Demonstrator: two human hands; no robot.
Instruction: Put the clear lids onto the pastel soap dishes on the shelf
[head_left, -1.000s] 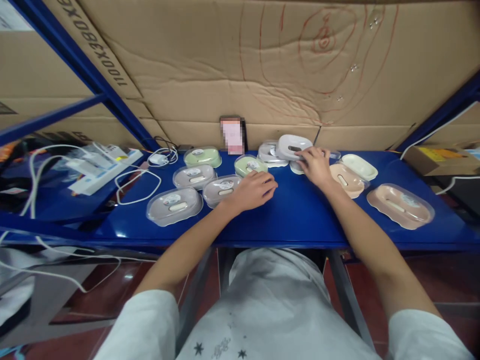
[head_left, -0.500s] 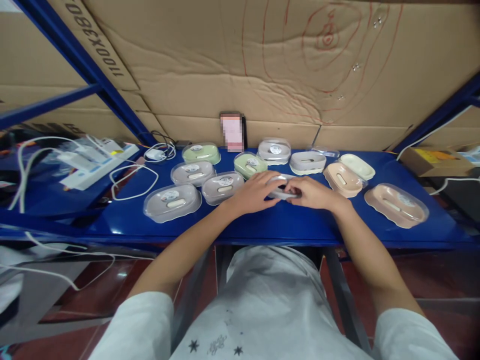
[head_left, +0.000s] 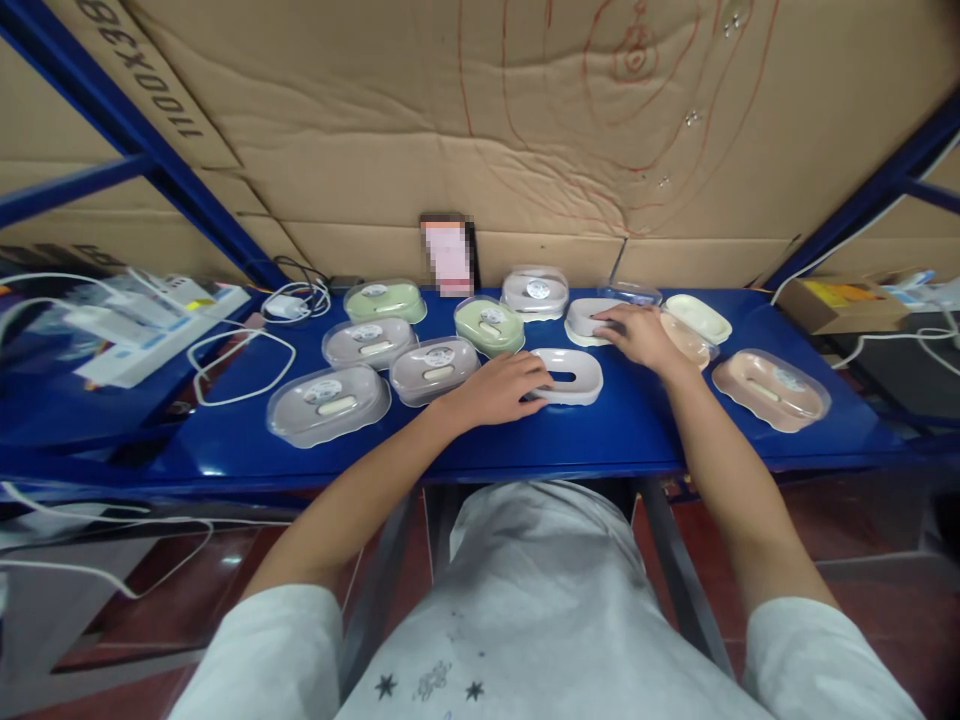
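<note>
An oval, pale grey soap dish tray (head_left: pixel 589 383) with a dark slot lies at the front middle of the table. My left hand (head_left: pixel 504 388) grips its left end, thumb at the near side and fingers over the rim. Farther back, my right hand (head_left: pixel 637 332) has its fingertips closed on the right end of another grey soap dish (head_left: pixel 581 318) with a cream base. That hand hides part of the dish and of a peach soap dish (head_left: pixel 686 340). Left of my left hand sits a lidded grey soap dish (head_left: pixel 431 375).
More lidded soap dishes stand around: green (head_left: pixel 491 325), grey (head_left: pixel 326 405) and peach (head_left: pixel 772 388). A cream tray (head_left: pixel 697 318) and a clear lid (head_left: pixel 628 294) lie at the back right. A phone (head_left: pixel 448 255) leans on the cardboard. Cables and a power strip (head_left: pixel 165 335) are at left.
My right hand has left the front grey tray and moved back and right to the other grey soap dish. My left hand stays at the front tray, now lower and uncovered on its right side.
</note>
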